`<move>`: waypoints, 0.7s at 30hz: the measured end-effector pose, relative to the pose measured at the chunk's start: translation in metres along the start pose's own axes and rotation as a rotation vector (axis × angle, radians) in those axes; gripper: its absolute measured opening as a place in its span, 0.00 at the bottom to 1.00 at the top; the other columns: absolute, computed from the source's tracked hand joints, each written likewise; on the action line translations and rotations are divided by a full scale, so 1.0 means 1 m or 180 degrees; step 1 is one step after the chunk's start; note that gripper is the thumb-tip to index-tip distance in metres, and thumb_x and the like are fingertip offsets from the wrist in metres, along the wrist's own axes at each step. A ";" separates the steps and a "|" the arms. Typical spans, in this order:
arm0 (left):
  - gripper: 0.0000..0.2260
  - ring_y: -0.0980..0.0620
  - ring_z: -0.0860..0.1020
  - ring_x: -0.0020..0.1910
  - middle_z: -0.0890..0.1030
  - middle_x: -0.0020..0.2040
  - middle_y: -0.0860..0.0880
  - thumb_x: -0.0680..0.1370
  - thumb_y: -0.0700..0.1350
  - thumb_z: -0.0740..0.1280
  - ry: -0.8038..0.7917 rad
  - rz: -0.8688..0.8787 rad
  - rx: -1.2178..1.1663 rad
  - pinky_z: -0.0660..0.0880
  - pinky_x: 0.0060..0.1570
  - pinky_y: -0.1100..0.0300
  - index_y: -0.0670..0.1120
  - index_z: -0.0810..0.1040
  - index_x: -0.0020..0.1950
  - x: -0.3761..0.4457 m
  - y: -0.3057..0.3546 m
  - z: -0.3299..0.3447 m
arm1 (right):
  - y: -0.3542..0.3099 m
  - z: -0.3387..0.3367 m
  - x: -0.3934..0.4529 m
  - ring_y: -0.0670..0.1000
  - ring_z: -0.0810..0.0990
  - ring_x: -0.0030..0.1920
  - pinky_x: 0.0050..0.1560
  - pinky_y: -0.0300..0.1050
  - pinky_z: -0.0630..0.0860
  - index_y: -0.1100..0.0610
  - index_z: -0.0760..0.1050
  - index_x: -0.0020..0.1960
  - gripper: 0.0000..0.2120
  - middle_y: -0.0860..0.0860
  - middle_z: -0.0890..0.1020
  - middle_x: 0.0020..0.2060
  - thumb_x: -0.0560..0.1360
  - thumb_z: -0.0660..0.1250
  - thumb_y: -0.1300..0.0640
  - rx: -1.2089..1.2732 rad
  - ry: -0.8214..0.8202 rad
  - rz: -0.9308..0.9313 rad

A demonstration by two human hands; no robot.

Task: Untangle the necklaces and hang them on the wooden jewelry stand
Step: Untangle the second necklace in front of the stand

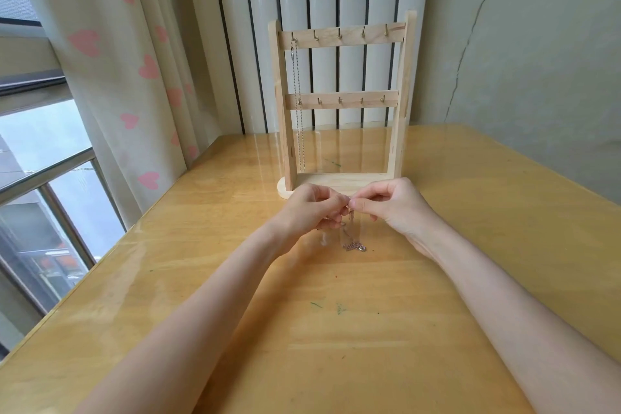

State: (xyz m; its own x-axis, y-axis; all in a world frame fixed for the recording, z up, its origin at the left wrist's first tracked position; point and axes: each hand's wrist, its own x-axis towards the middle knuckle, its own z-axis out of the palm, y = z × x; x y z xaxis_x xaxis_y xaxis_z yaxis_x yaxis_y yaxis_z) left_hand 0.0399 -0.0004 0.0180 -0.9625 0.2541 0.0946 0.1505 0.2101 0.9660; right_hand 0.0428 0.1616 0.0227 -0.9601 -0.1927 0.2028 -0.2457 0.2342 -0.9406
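- The chain (352, 239) hangs from both pinching hands, its bunched end resting on the desk (470, 212) before the stand (342, 101).
- Left hand (311, 208) and right hand (391, 207) should tease gently, not tug.
- One necklace (298, 104) already hangs at the leftmost hook.

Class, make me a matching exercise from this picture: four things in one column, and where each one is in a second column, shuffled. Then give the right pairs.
Things
1. hung necklace
2. tangled necklace
3. wooden jewelry stand
4. curtain with pink hearts

Places
A. beside the window, at the left of the table
B. pinched between both hands, its lower end heaped on the table
C. upright at the far side of the table
D. on the leftmost hook of the top bar

Pairs: 1-D, 2-B, 3-C, 4-A

The left hand and the right hand both pinch the tangled necklace.
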 end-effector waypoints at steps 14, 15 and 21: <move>0.09 0.48 0.78 0.31 0.80 0.36 0.43 0.78 0.37 0.61 -0.0217 -0.0027 0.0836 0.73 0.44 0.45 0.42 0.71 0.38 0.000 -0.003 0.010 | 0.006 0.007 0.003 0.47 0.69 0.31 0.29 0.37 0.66 0.58 0.72 0.32 0.09 0.49 0.73 0.29 0.69 0.68 0.65 0.0055 0.0100 0.0600; 0.08 0.50 0.79 0.30 0.80 0.36 0.43 0.78 0.37 0.61 -0.0171 0.0008 0.0821 0.75 0.44 0.43 0.42 0.71 0.38 0.001 -0.003 0.010 | 0.007 0.007 0.003 0.47 0.69 0.31 0.28 0.37 0.66 0.58 0.73 0.32 0.09 0.49 0.73 0.29 0.69 0.68 0.65 0.0092 0.0126 0.0614; 0.08 0.56 0.78 0.29 0.78 0.32 0.48 0.74 0.35 0.64 0.0222 0.0174 0.1011 0.77 0.43 0.48 0.43 0.71 0.36 0.001 -0.003 0.011 | 0.006 0.009 0.004 0.49 0.67 0.31 0.30 0.38 0.66 0.63 0.76 0.37 0.04 0.54 0.72 0.31 0.70 0.67 0.62 -0.0306 0.0013 0.0559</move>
State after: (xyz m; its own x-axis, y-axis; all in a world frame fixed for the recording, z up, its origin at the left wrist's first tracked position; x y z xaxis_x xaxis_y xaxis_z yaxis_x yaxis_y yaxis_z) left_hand 0.0411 0.0091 0.0123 -0.9626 0.2102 0.1712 0.2547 0.4848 0.8368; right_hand 0.0389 0.1541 0.0151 -0.9898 -0.1371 0.0390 -0.0857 0.3538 -0.9314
